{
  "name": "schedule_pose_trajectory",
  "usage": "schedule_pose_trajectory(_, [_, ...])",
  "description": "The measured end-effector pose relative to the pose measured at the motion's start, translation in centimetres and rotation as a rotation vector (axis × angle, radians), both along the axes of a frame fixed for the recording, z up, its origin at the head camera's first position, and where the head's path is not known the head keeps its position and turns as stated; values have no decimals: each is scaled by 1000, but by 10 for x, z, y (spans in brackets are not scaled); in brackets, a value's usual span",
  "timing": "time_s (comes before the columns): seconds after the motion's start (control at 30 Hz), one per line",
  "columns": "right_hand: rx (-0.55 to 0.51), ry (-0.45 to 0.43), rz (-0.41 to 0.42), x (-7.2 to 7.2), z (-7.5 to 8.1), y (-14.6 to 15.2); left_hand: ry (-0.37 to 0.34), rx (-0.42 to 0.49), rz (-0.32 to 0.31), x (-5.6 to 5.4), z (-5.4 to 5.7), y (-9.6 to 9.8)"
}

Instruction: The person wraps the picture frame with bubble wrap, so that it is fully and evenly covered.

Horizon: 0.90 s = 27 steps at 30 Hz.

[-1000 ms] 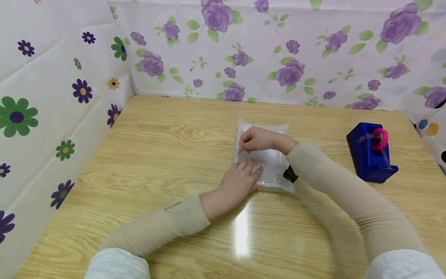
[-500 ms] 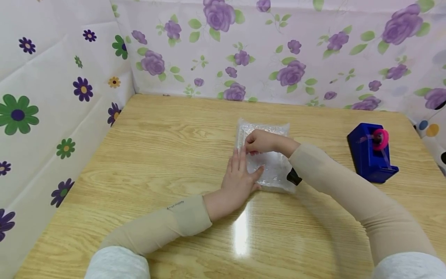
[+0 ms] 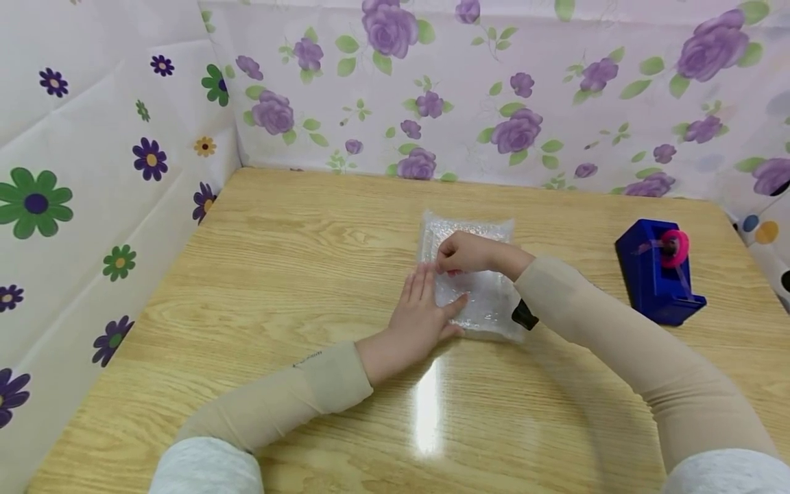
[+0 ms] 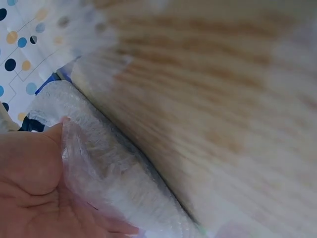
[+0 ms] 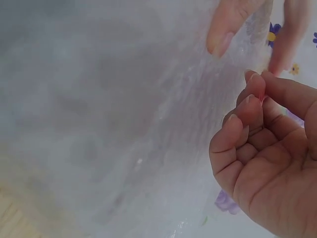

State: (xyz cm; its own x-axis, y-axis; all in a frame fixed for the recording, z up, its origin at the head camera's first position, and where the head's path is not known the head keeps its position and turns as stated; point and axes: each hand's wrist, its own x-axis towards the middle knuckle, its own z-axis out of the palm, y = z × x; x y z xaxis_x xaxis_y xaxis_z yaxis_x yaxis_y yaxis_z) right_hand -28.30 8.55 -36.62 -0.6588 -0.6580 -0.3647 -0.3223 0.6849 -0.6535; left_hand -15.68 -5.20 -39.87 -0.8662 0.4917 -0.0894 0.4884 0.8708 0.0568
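A bubble-wrapped flat package [image 3: 487,302] lies on the table, partly covered by both hands. My left hand [image 3: 416,319] rests on its near left part, fingers straight and thumb spread. In the left wrist view, the palm lies against the crinkled bubble wrap [image 4: 114,163]. Just above the package, my right hand [image 3: 469,252] has its thumb and index fingertips pinched together, the other fingers curled. A small pinkish bit shows between those fingertips [image 5: 255,82] in the right wrist view; it looks like a thin strip, mostly hidden. The left fingertips are close beside the right ones.
At the right of the table [image 3: 296,261] stands a blue tape dispenser [image 3: 657,288] with a pink-cored roll [image 3: 675,248]. Flowered cloth [image 3: 457,89] hangs behind the table and along its left side. A black object [image 3: 524,315] sits under the right wrist.
My left fingers have straightened and reached farther up the package's left edge. My right hand has shifted slightly right and nearer, still pinching. The package has stayed in place.
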Motion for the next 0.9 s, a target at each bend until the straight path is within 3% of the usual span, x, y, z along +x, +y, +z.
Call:
schedule_pose_trajectory(0.13, [14, 8, -6, 1, -2, 2, 26, -20, -2, 1, -1, 1])
schedule_pose_trajectory(0.5, [45, 17, -54, 5, -2, 4, -6, -35, -31, -1, 2, 0])
schedule_pose_trajectory(0.9, [144, 91, -82, 5, -4, -1, 16, -167, -86, -5, 8, -1])
